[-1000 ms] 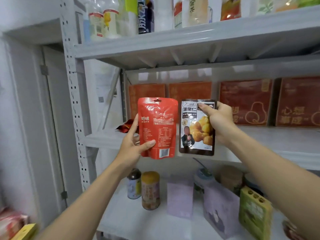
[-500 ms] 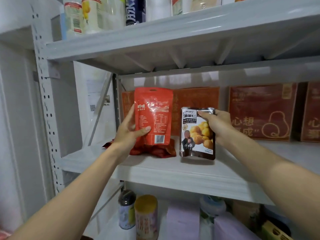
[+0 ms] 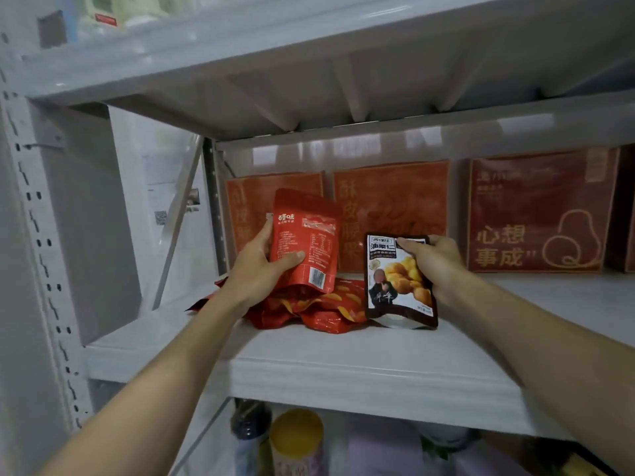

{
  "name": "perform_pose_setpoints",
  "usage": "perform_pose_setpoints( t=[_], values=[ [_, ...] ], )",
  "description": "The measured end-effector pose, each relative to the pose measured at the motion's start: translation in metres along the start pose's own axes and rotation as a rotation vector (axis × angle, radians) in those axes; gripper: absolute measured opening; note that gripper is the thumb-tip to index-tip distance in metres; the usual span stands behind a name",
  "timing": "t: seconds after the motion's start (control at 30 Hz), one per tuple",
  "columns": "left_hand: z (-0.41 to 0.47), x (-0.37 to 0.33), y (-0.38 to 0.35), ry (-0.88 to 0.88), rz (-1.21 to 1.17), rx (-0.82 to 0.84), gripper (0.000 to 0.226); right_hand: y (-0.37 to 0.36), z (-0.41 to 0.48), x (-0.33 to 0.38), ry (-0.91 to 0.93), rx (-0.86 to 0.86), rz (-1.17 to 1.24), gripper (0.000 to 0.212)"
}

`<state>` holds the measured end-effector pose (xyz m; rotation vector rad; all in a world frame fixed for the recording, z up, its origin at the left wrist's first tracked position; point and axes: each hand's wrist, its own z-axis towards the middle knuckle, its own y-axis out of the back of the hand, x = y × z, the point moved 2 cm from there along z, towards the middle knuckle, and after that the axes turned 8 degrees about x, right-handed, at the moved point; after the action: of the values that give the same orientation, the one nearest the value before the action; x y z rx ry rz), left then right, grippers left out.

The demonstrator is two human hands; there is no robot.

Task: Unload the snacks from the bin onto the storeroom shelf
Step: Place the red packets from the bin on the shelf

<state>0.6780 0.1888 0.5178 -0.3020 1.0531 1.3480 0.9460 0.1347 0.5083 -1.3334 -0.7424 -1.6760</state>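
Left hand (image 3: 256, 269) gripping an upright red snack pouch (image 3: 305, 238) over a heap of red packets (image 3: 316, 309) on the grey shelf (image 3: 309, 359), right hand (image 3: 433, 261) pinching the top of a black chestnut pouch (image 3: 395, 283) standing just right, red boxes (image 3: 536, 211) lined along the far back, bottles (image 3: 295, 438) on the lower shelf.

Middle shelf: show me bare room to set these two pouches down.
Bare: the shelf along its front, before the red packet pile and chestnut pouch, and the stretch right of that pouch, in front of the dark red box. Crowded: around the pile, under the red pouch, before the orange boxes.
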Motion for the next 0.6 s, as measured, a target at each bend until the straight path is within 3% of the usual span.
perform_pose_setpoints(
  t=[0.2, 0.3, 0.47, 0.6],
  values=[
    [0.003, 0.022, 0.003, 0.032, 0.079, -0.038, 0.060, 0.006, 0.008, -0.011, 0.020, -0.034, -0.056, 0.011],
    [0.007, 0.026, 0.007, 0.055, 0.036, -0.021, 0.060, 0.005, 0.013, -0.018, 0.003, -0.022, -0.123, 0.020],
    [0.005, 0.033, 0.010, 0.109, -0.145, -0.024, 0.041, 0.008, 0.012, -0.021, -0.004, -0.060, -0.183, 0.029],
    [0.003, 0.042, 0.010, 0.162, -0.181, 0.013, 0.051, 0.009, 0.005, -0.021, 0.000, -0.072, -0.273, 0.029]
  ],
)
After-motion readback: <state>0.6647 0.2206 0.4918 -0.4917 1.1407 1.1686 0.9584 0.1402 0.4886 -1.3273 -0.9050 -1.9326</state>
